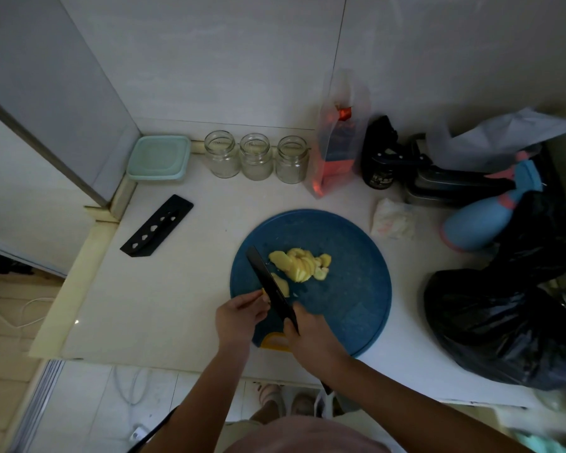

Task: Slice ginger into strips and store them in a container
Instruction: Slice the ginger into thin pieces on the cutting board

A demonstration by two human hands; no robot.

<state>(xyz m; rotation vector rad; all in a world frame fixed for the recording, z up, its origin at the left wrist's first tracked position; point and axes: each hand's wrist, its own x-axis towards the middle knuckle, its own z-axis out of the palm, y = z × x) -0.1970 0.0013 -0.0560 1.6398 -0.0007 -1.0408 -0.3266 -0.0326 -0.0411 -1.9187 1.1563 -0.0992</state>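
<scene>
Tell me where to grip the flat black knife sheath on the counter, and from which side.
Pinch the flat black knife sheath across its long edges near the middle, coming from above. It lies flat on the white counter, long and narrow, with bare counter either side.

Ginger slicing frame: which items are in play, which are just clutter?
Job: knife in right hand; ginger piece held by left hand; ginger slices; cutting board; teal lidded container or glass jars, likely storage.
Clutter: knife sheath, red pouch, crumpled tissue, spray bottle, black bin bag.
</scene>
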